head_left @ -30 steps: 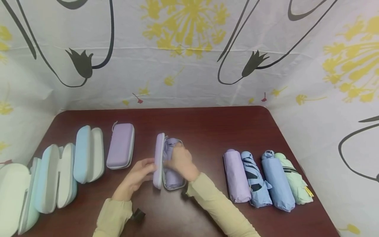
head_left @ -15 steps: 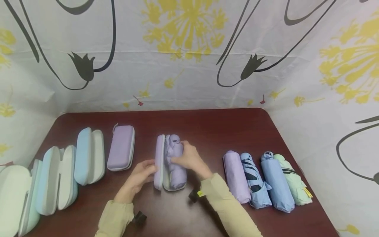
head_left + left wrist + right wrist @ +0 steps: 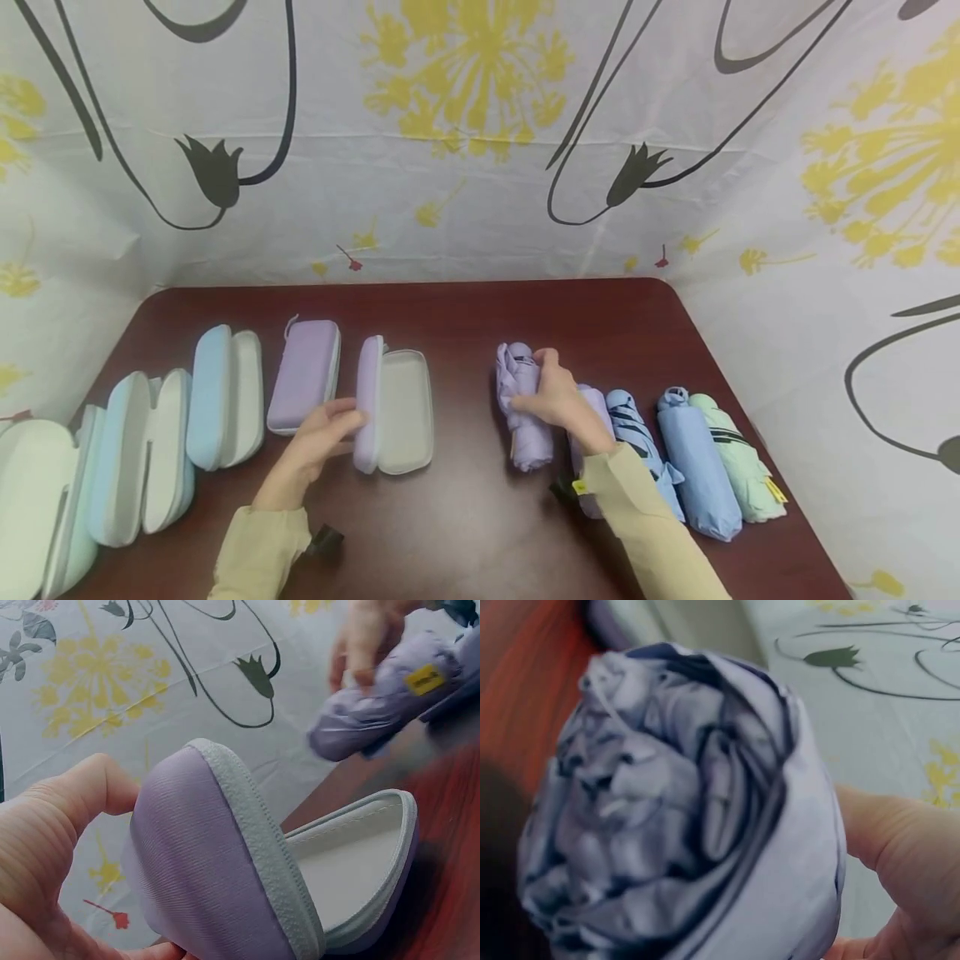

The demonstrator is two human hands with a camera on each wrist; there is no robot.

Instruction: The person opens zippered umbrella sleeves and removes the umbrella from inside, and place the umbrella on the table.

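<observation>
My left hand [image 3: 318,442] holds the lid of an open purple zip case [image 3: 367,408], thumb on one side and fingers beneath in the left wrist view. The pale inside of the case [image 3: 345,870] is bare. To the right, my right hand [image 3: 558,396] grips a folded purple umbrella [image 3: 531,437] across its middle, apart from the case. The right wrist view is filled by the gathered fabric end of that umbrella [image 3: 645,802]. Partly behind my right hand and sleeve lies another purple umbrella [image 3: 596,402].
At the right lie a striped blue umbrella [image 3: 632,425], a plain blue umbrella [image 3: 699,467] and a green umbrella [image 3: 738,458]. A closed purple case [image 3: 303,375] stands left of the open one. Further left are open blue cases [image 3: 210,396] and a mint case [image 3: 33,500].
My right hand has lifted the purple umbrella out of the case and carried it right. My left hand and the open case have shifted left.
</observation>
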